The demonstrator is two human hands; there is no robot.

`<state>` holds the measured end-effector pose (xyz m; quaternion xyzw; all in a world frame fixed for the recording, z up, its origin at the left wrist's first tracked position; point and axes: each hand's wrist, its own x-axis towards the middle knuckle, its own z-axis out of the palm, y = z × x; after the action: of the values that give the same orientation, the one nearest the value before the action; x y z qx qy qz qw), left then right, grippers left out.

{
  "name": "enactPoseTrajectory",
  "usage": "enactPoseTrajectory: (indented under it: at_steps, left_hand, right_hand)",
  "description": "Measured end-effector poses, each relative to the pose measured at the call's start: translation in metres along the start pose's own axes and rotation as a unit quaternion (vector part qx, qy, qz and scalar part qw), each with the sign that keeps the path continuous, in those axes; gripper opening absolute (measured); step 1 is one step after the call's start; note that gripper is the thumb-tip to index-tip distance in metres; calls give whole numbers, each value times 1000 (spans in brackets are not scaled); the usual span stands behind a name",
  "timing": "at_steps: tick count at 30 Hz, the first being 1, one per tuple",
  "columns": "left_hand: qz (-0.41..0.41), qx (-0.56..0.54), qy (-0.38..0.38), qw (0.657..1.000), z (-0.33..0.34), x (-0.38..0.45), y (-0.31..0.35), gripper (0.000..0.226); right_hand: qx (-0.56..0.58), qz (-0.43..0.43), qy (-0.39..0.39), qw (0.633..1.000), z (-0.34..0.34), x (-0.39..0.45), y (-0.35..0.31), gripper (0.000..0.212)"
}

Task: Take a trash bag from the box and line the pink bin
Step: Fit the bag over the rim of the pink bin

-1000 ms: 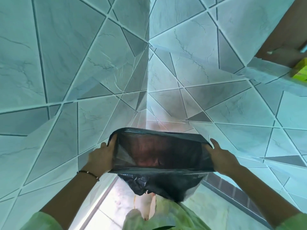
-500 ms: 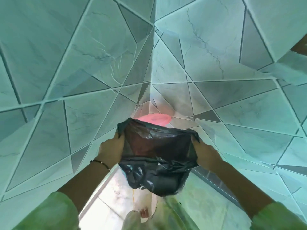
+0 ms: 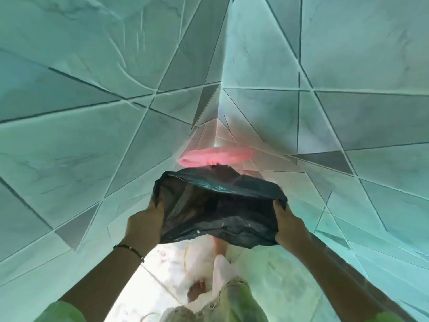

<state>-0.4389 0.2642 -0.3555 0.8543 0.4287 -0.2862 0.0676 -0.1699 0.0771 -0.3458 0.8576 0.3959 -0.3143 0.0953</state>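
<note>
A black trash bag (image 3: pixel 218 210) is stretched open between my two hands in the middle of the head view. My left hand (image 3: pixel 145 223) grips the bag's left rim with curled fingers. My right hand (image 3: pixel 287 225) grips the right rim the same way. The bag's crumpled body hangs below its mouth. Just beyond the bag, the pink bin (image 3: pixel 217 155) shows only its rim, blurred, in the corner of the tiled walls. The bag's far edge lies close under that rim.
Pale green tiled walls (image 3: pixel 92 135) close in on both sides and meet in a corner behind the bin. A light floor (image 3: pixel 162 275) and my green clothing (image 3: pixel 232 303) show below my arms.
My view has tipped down and more of the pink rim shows above the bag. Both hands kept their hold and carried the open bag lower, toward the bin.
</note>
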Motion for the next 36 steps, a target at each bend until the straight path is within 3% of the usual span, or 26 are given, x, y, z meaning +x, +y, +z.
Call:
enactPoseTrajectory:
  at_steps: [6,11,14,17,20,22,24,27,29,32,36]
  left_hand:
    - [-14,-14,-46,999,59,48,7,72]
    - [-22,-14,-93,995,109,83,25,78]
    - [-38,-25,-141,989,126,98,30,77]
    - [-28,-67,-120,990,144,108,38,85]
    - [5,-98,-89,991,163,118,40,88]
    - [5,-111,-80,991,175,126,33,89]
    - [-10,-118,-91,989,183,134,22,90]
    - [5,-194,-77,978,191,137,15,75]
    - [22,-317,6,948,189,135,20,57]
    - [-93,-506,53,856,192,137,31,42]
    - [-264,-722,-9,640,203,135,54,18]
  right_hand:
    - [101,-8,-59,993,61,65,-16,74]
    - [229,75,32,970,100,111,-11,56]
    - [203,93,37,974,115,132,-7,55]
    - [166,-31,20,985,130,138,-19,65]
    - [193,-127,39,972,136,143,-26,76]
    - [223,-62,90,969,137,159,-13,73]
    - [220,28,94,971,141,175,3,73]
    - [143,-27,28,989,156,178,16,70]
    - [183,-12,42,982,161,182,28,59]
    - [272,64,80,957,172,190,43,44]
    - [386,113,93,911,209,182,26,26]
